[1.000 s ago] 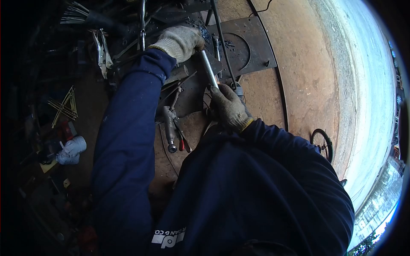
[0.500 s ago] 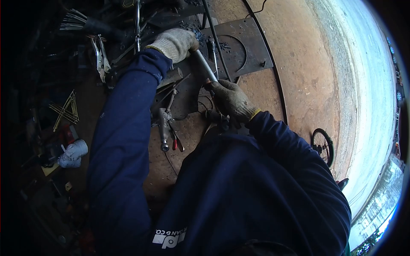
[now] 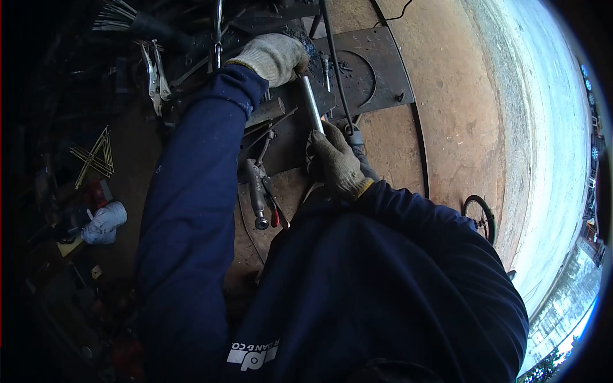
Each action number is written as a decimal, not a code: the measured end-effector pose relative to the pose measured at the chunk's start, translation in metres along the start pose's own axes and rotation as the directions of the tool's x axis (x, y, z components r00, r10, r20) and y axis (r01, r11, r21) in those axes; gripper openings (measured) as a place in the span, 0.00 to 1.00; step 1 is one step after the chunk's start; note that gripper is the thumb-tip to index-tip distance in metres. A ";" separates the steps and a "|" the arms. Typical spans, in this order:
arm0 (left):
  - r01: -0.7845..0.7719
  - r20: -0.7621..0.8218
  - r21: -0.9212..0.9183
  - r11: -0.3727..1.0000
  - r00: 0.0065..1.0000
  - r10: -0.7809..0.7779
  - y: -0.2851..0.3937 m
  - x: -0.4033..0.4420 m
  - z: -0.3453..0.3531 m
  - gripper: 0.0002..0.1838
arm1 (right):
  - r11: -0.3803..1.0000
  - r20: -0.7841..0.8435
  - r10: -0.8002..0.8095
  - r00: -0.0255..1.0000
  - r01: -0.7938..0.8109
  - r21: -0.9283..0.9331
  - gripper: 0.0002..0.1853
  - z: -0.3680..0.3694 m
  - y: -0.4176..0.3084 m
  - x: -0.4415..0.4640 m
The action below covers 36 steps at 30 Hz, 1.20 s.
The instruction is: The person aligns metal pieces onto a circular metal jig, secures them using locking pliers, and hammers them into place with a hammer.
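Observation:
My left hand [image 3: 273, 60], in a pale knit glove, is closed with curled fingers beside the upper end of a metal tube [image 3: 311, 101]; anything inside them is hidden. The tube's lower end is in my gloved right hand [image 3: 340, 161], whose fingers wrap round it. Beneath and beyond the tube lies a dark metal plate [image 3: 383, 70], with a slim metal tool [image 3: 326, 71] and dark bits on it. Below my left hand, a metal tool with a round end [image 3: 257, 191] lies beside red-handled pliers [image 3: 275, 214].
Locking pliers [image 3: 154, 80] and a bundle of rods [image 3: 115, 16] are at the upper left. Yellowish rods [image 3: 94, 158] and a pale cloth-like bundle [image 3: 104, 223] lie on the left. A dark cable [image 3: 338, 64] crosses the plate. A wheel [image 3: 480, 218] stands at the right.
Since half a second ago, the tube has become steeper and my right hand has shifted slightly left and towards my body. The view has shifted slightly; my left hand remains near the tube's upper end.

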<state>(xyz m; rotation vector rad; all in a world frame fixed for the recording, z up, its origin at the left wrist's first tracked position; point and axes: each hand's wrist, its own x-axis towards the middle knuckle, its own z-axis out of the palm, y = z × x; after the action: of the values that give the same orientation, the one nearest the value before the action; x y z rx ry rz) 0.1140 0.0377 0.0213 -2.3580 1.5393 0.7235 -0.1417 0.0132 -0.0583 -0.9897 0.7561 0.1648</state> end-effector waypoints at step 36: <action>-0.065 0.054 0.069 0.996 0.997 0.061 0.000 0.007 -0.003 0.12 | 0.992 0.018 0.128 0.992 -0.128 -0.022 0.22 -0.003 -0.005 0.008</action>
<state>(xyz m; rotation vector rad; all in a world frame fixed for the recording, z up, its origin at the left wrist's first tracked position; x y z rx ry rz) 0.1175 0.0305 0.0205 -2.2318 1.5966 0.7259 -0.1345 0.0067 -0.0611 -0.9579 0.8019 0.2936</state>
